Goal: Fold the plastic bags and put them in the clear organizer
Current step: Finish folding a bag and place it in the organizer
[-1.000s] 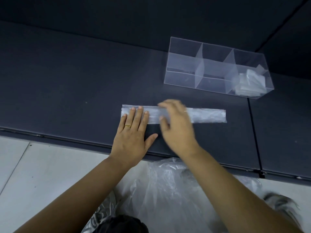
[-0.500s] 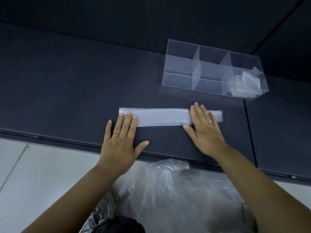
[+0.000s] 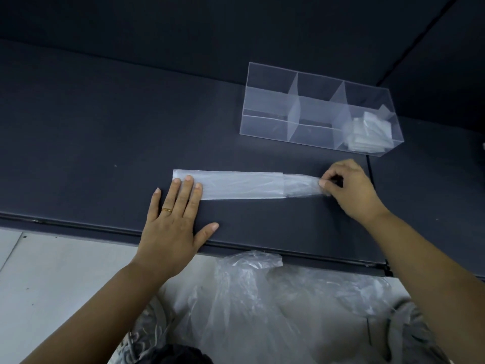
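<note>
A clear plastic bag folded into a long narrow strip [image 3: 241,184] lies flat on the dark table, running left to right. My left hand [image 3: 174,219] lies flat with straight fingers pressing the strip's left end. My right hand [image 3: 346,187] pinches the strip's right end between thumb and fingers, lifting it slightly off the table. The clear organizer [image 3: 265,109] stands behind, to the right, with three compartments; folded bags [image 3: 367,135] sit in its rightmost one.
A heap of loose clear plastic bags [image 3: 262,298] lies below the table's front edge [image 3: 78,227], near my lap. The dark table surface [image 3: 91,127] stretches to the left. A seam [image 3: 370,169] divides the table just right of the strip.
My right hand slid along the strip from its middle to the right end, then went from pressing flat to pinching that end. The left hand stayed on the left end.
</note>
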Demonstrator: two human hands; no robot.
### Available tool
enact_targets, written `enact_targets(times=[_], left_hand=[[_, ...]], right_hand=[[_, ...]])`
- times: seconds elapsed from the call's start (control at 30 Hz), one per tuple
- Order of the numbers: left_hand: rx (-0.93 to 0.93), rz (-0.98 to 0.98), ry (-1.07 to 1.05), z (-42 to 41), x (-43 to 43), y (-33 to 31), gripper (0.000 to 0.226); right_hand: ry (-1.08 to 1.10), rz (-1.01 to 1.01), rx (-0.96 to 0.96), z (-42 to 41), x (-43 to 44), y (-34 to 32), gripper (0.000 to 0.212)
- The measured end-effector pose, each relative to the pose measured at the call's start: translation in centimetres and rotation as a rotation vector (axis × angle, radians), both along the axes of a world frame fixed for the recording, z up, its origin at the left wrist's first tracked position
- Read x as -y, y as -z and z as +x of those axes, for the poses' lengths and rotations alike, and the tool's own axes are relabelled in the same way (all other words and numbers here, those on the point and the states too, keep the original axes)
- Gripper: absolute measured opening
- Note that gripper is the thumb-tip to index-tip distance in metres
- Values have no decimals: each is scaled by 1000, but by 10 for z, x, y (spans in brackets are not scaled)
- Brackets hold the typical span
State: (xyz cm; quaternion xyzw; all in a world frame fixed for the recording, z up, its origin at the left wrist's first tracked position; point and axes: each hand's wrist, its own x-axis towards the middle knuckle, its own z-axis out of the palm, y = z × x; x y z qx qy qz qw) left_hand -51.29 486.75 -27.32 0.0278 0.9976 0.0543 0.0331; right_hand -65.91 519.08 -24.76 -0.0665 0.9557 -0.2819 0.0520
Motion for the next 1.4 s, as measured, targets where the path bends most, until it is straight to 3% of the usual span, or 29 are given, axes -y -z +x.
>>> enact_targets(times=[0.17,0.33,0.47,0.57,0.63,0.7,0.77,0.83,0.93,1.03,1.2,1.4], left_hand=[[20,18,155,-20,21,1,79],[-7,108,295,-48,16,-19,75],[-5,489,417,-34,-59,-48,84],[70,716,357,-17,-114,-61,92],[88,913,217,-14,-129,-67,76],[112,1184,73,-16,-131,-78,41],[137,1422,-92,-20,-122,-87,23],[205,1571,-199,-26,-110,-90,20],[316,1739,-301,-36,-91,-84,32],[398,1913,-297,-41,-79,-72,32],[451,1961,-409,-46,-71,-45,29],[474,1810,-572,-55,-64,-27,27]], right_hand=[[178,-484,369,34,-18,-19,14],[345,-590,648,83,-31,-36,12],[338,-715,716,98,-16,-73,17],[216,-784,700,100,13,-108,26],[90,-789,659,96,32,-127,26],[-17,-792,585,88,44,-139,27],[-59,-821,485,74,46,-138,30],[-94,-850,463,60,45,-125,38],[-242,-818,673,51,55,-92,51],[-321,-722,769,59,76,-59,38],[-89,-555,719,74,81,-30,23],[-17,-355,673,93,69,-23,14]])
